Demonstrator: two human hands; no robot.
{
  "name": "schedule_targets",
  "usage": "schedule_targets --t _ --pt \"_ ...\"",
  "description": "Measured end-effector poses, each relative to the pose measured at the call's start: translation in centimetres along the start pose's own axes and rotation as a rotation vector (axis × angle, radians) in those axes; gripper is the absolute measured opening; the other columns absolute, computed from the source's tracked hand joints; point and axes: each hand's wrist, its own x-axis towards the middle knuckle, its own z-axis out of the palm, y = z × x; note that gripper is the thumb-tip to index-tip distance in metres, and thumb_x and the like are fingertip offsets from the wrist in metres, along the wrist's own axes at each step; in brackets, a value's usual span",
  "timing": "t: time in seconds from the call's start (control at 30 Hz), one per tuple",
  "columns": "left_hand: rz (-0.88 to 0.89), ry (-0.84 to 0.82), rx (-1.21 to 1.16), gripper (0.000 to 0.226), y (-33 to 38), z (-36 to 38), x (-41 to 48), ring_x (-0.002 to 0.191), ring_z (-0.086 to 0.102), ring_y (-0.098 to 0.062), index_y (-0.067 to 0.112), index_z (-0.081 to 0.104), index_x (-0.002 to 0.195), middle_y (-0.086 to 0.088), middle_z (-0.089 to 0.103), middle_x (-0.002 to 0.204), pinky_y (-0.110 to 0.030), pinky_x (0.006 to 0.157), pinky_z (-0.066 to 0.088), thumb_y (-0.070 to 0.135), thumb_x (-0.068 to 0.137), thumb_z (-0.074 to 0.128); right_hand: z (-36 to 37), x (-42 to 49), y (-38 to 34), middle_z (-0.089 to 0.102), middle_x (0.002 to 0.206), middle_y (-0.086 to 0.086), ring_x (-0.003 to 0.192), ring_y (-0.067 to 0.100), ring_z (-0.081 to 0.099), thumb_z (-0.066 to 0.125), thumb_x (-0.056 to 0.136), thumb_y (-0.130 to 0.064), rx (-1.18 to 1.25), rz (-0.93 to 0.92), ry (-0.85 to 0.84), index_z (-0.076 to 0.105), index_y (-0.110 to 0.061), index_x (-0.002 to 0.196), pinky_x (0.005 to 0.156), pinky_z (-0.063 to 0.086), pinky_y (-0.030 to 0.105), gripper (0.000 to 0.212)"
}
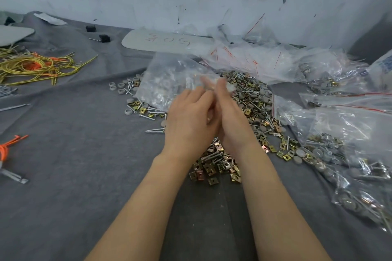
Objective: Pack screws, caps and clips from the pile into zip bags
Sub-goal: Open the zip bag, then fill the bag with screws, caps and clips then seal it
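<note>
The left hand [191,118] and right hand [233,118] were pressed side by side, palms turned toward each other, with their fingertips [209,86] meeting at the near edge of a clear zip bag [167,82]. Blur hid the fingers there, so I cannot tell whether either hand pinched the bag or only touched it. The bag already held some hardware and stood tilted over the far left part of the pile [250,99], the mixed heap of screws, caps and clips that both hands hovered above. At the near end of the pile lay a cluster of brass-coloured clips [214,167], between the two forearms. Grey ring caps [122,88] had scattered just left of the pile, and a loose screw [154,130] lay at its left edge. Right of the pile sat filled bags [331,150]; behind it, a heap of empty bags [254,61] with red zip lines and a grey board [161,43]. Well left of the pile, yellow cords [36,65] lay tangled on the grey cloth [84,154].
</note>
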Motion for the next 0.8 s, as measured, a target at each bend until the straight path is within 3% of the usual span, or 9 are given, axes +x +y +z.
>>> schedule_targets --t 0.1,0.17,0.27,0.33,0.43,0.47,0.53,0.67,0.8 --pt "0.058 -0.135 -0.003 0.024 0.4 -1.0 0.5 0.104 0.051 -0.033 0.011 0.065 0.104 -0.01 0.059 0.111 -0.049 0.089 0.041 0.024 0.084 0.066 -1.6 -0.2 -1.1 0.054 0.138 0.006 0.117 0.018 0.059 0.033 0.078 -0.074 0.238 0.065 -0.089 0.041 -0.028 0.14 0.085 0.054 0.032 0.077" --pt "0.068 -0.311 0.047 0.076 0.4 -1.7 0.5 0.141 0.02 -0.032 0.026 0.038 0.144 -0.008 0.028 0.152 -0.052 0.116 0.016 0.041 0.079 0.071 -2.6 -0.7 -2.2 0.067 0.119 0.01 0.105 0.021 0.066 0.016 0.087 -0.072 0.283 0.112 -0.18 0.053 -0.022 0.133 0.076 0.056 0.034 0.078" --pt "0.116 -0.445 0.203 0.12 0.5 -2.2 0.2 0.143 -0.025 -0.021 0.036 -0.023 0.146 0.007 -0.02 0.159 -0.048 0.112 -0.02 0.06 0.071 0.068 -3.4 -1.1 -3.0 0.073 0.101 0.009 0.088 0.021 0.07 0.006 0.08 -0.08 0.175 0.233 -0.264 0.072 -0.021 0.109 0.07 0.058 0.035 0.093" --pt "0.104 -0.511 0.289 0.123 0.4 -2.0 -0.1 0.142 -0.029 -0.021 0.038 -0.03 0.143 0.01 -0.022 0.158 -0.05 0.11 -0.024 0.067 0.069 0.064 -3.1 -1.7 -3.2 0.071 0.107 0.01 0.093 0.024 0.069 0.012 0.072 -0.082 0.106 0.312 -0.378 0.067 -0.015 0.115 0.075 0.058 0.037 0.096" --pt "0.004 -0.651 0.294 0.123 -0.2 -2.2 -0.1 0.146 -0.012 -0.018 0.035 -0.017 0.146 0.008 -0.001 0.16 -0.053 0.111 -0.022 0.075 0.059 0.061 -0.9 -1.2 -3.6 0.069 0.067 -0.002 0.057 0.001 0.064 0.025 0.092 -0.058 0.038 0.331 -0.319 0.056 -0.015 0.092 0.052 0.049 0.013 0.053" --pt "-0.027 -0.683 0.276 0.122 -0.5 -2.3 0.0 0.147 -0.002 -0.017 0.034 -0.012 0.146 0.006 0.012 0.158 -0.053 0.112 -0.019 0.075 0.057 0.061 -0.3 -0.6 -3.5 0.059 0.061 -0.006 0.045 -0.005 0.056 0.026 0.102 -0.037 0.037 0.265 -0.248 0.043 -0.021 0.081 0.044 0.04 0.006 0.031" --pt "-0.081 -0.732 0.24 0.125 -0.9 -2.4 0.0 0.142 0.021 -0.018 0.033 -0.01 0.149 0.005 0.033 0.148 -0.052 0.114 -0.011 0.074 0.056 0.062 0.6 -0.3 -3.5 0.038 0.072 -0.006 0.048 -0.003 0.049 0.024 0.106 -0.018 0.052 0.18 -0.194 0.025 -0.027 0.073 0.045 0.039 0.006 0.034" --pt "-0.172 -0.719 0.164 0.116 -2.1 -2.0 0.1 0.128 0.046 -0.02 0.035 0.001 0.15 0.006 0.051 0.136 -0.052 0.115 0.019 0.07 0.062 0.068 -0.7 -1.0 -1.6 0.067 0.067 0.006 0.057 0.009 0.064 0.026 0.088 -0.067 -0.288 0.28 -0.056 0.067 -0.018 0.071 0.051 0.048 0.013 0.067" --pt "-0.31 -0.652 0.077 0.116 -4.1 -1.9 -0.1 0.118 0.055 -0.023 0.031 0.01 0.152 0.001 0.053 0.138 -0.047 0.104 0.041 0.075 0.061 0.067 -4.2 -0.4 -0.1 0.07 0.079 -0.002 0.07 0.014 0.063 0.044 0.099 -0.039 -0.7 0.023 0.439 0.064 -0.017 0.084 0.066 0.051 0.032 0.033"
